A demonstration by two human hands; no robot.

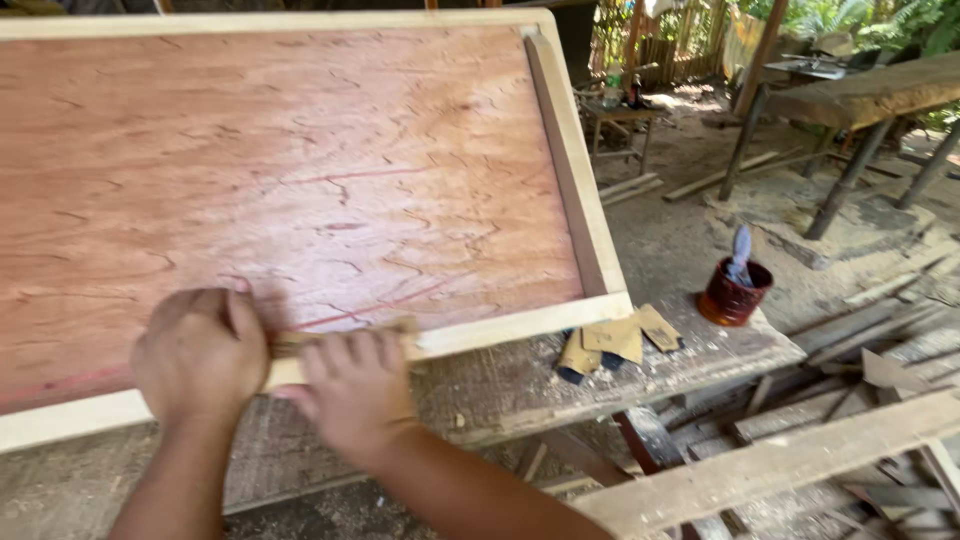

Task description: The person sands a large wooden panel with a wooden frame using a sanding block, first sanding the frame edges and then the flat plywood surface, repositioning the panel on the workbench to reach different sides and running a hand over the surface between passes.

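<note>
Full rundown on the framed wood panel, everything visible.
The framed wood panel is a large reddish-brown plywood sheet with wavy grain and faint red lines, edged by a pale, unfinished wood frame. It lies on a rough, dusty workbench, its right corner near some sandpaper scraps. Its left and top edges run out of view. The left hand and right hand both press on the near frame rail, where the image is motion-blurred.

**Around the Workbench**

A worn wooden bench carries a few scraps of sandpaper and, near its right end, a dark red tin with a brush standing in it. Loose planks lie below, and a heavy table stands behind on sawdust-strewn ground.
</note>
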